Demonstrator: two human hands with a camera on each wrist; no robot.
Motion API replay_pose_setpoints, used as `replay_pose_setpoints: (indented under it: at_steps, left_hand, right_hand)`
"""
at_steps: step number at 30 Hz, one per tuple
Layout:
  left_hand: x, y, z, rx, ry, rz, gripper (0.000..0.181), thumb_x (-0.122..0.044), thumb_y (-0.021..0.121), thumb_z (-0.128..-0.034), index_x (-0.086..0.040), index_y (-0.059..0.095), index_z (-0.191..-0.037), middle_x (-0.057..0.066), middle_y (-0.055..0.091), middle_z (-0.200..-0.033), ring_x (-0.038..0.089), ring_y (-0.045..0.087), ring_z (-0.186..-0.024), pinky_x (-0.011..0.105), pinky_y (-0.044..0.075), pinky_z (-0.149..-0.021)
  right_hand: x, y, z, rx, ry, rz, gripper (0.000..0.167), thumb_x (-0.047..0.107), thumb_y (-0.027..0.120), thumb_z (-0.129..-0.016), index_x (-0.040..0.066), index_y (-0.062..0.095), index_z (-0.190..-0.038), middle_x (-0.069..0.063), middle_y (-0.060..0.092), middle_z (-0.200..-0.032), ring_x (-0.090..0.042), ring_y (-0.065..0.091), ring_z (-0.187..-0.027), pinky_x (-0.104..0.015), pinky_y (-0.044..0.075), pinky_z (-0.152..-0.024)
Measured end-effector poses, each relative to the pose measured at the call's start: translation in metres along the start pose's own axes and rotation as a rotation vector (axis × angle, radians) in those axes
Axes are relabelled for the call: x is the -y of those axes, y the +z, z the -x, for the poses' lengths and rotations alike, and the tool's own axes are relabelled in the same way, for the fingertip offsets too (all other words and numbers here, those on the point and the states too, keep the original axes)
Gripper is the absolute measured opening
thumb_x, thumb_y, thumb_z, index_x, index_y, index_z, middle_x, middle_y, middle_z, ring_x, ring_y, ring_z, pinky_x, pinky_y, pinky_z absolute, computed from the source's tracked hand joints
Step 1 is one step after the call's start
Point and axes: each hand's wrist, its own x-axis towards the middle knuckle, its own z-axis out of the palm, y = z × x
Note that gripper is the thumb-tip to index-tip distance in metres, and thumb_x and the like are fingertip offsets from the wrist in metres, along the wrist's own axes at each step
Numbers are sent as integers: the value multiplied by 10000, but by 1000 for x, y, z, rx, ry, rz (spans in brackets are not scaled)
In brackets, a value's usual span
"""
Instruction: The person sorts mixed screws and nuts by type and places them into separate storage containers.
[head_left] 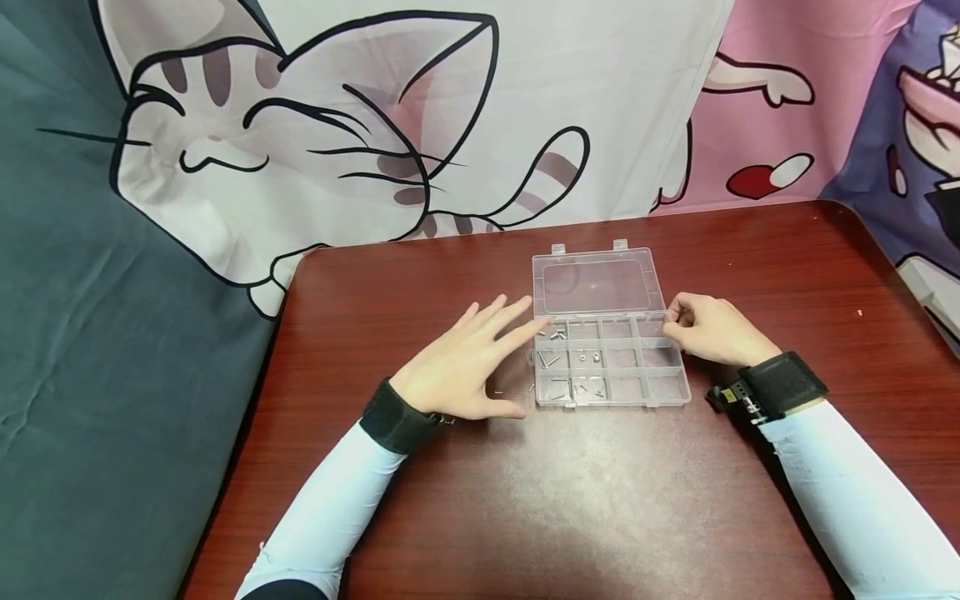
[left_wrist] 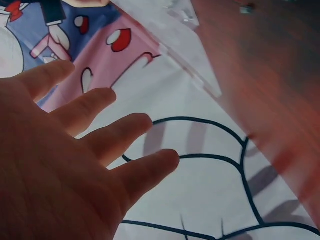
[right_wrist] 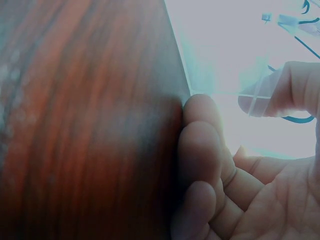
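Observation:
A clear plastic compartment box lies on the table with its lid folded back, away from the person. Small metal screws and nuts lie in several of its left compartments. At the box's right side, my right hand grips the edge between thumb and curled fingers; the right wrist view shows the thumb through the clear plastic. My left hand is spread to the left of the box, holding nothing, its fingertips near or over the left edge. Straight fingers show in the left wrist view.
The dark red wooden table reaches back to a curtain with cartoon prints. Tiny metal bits lie on the table between the left hand and the box. A small pale speck is on the right side.

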Motion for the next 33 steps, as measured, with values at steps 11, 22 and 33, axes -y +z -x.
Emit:
replay_pose_setpoints:
  at_steps: [11, 22, 33]
  left_hand:
    - [12, 17, 19, 1, 56, -29, 659, -395, 816, -836, -144, 605, -1407, 43, 605, -1315, 216, 600, -1162, 394, 509, -1009]
    - [8, 36, 17, 17, 102, -106, 156, -171, 794, -831, -157, 680, -936, -27, 523, -856, 141, 558, -751, 308, 533, -742]
    - [2, 41, 14, -3, 108, -107, 160, -58, 732, -858, -197, 678, -799, -45, 519, -768, 108, 557, -667, 281, 524, -673]
  right_hand:
    - [0, -1, 0, -7, -5, -5, 112, 209, 631, -930, 100, 603, -921, -6, 632, -698, -145, 576, -636, -298, 411, -611]
    - [2, -1, 0, 5, 3, -6, 119, 216, 638, -935, 102, 604, -923, -3, 635, -700, -127, 567, -631, -297, 406, -610]
    - [3, -2, 1, 12, 9, -13, 118, 206, 638, -937, 94, 599, -931, -15, 628, -705, -141, 566, -638, -293, 404, -591]
